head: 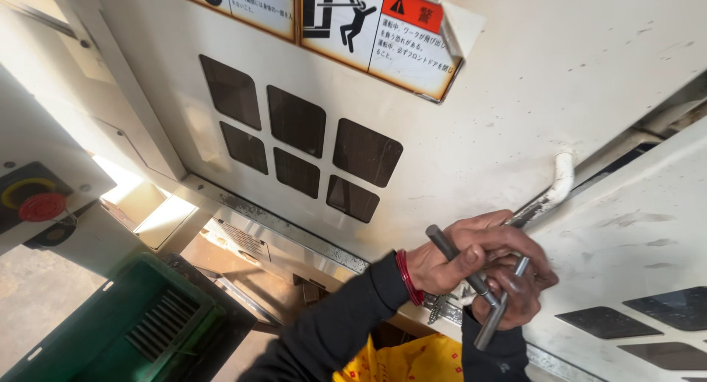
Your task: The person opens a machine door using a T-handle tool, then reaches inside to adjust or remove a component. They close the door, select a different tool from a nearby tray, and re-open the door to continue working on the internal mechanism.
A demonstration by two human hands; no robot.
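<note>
Both my hands are clasped together against a cream machine door (515, 117), just below its white bent handle (561, 181). My left hand (465, 253), with a red bangle at the wrist, grips a dark metal bar (444, 246) that slants up to the left. My right hand (519, 293) sits under it, closed on a silver metal bar (492, 324) that points down. The two bars cross between my fingers; whether they are joined I cannot tell. Their working ends are hidden by my hands.
The door carries six dark square windows (298, 142) and a warning label (383, 36) above them. A red stop button (43, 205) sits on a panel at the left. A green crate (110, 330) stands low left, and a yellow bag (412, 360) lies below my arms.
</note>
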